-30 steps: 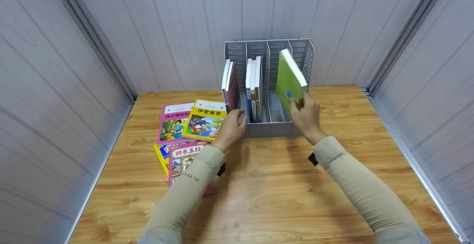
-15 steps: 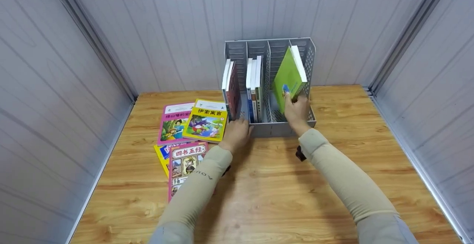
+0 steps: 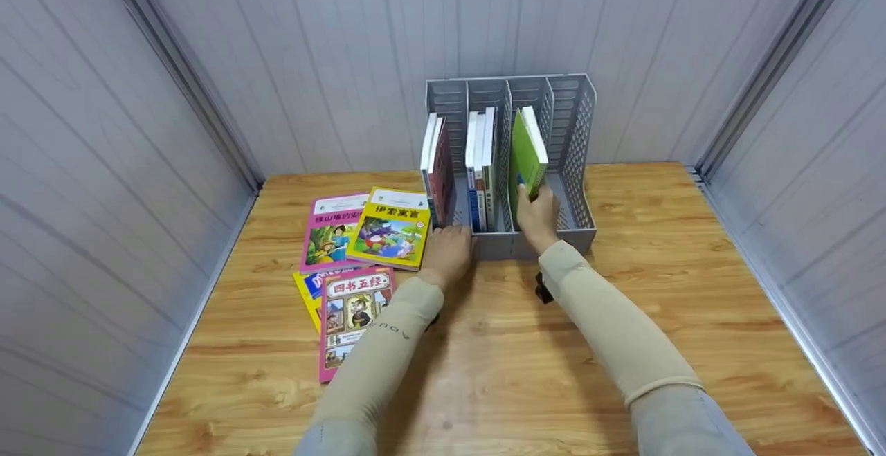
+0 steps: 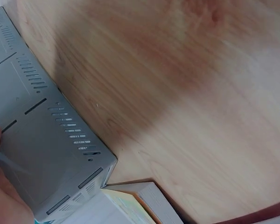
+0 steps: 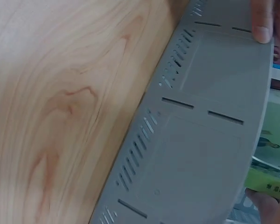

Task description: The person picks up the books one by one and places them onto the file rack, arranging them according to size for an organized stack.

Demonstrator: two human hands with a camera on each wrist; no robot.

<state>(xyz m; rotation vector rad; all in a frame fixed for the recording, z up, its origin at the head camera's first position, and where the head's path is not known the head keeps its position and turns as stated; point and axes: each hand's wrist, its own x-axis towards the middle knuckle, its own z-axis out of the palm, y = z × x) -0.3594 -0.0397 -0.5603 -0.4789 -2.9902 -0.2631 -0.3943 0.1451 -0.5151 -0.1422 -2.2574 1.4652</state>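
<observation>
A grey four-slot file rack [image 3: 581,117] stands against the back wall. My right hand [image 3: 538,217] pinches a green book [image 3: 529,151] low on its near edge, thumb on the cover. The book stands upright in the third slot from the left, its spine also showing in the right wrist view. My left hand [image 3: 448,252] holds the rack's front lip at the leftmost slot; its thumb lies on the front panel [image 5: 200,154] in the right wrist view. Reddish-covered books [image 3: 441,172] stand in the first slot, and thin white-edged books [image 3: 480,172] in the second.
Left of the rack, a yellow picture book [image 3: 391,228] overlaps a pink-bordered one [image 3: 322,245]. Nearer, a pink comic-style book [image 3: 356,311], partly behind the left forearm, covers a yellow-and-blue book [image 3: 308,297]. Panel walls [image 3: 111,234] enclose the wooden table [image 3: 526,373].
My right hand has brought the green book leftward and down, from tilted over the right-hand slots to upright in the third slot. My left hand has shifted slightly onto the rack's front lip.
</observation>
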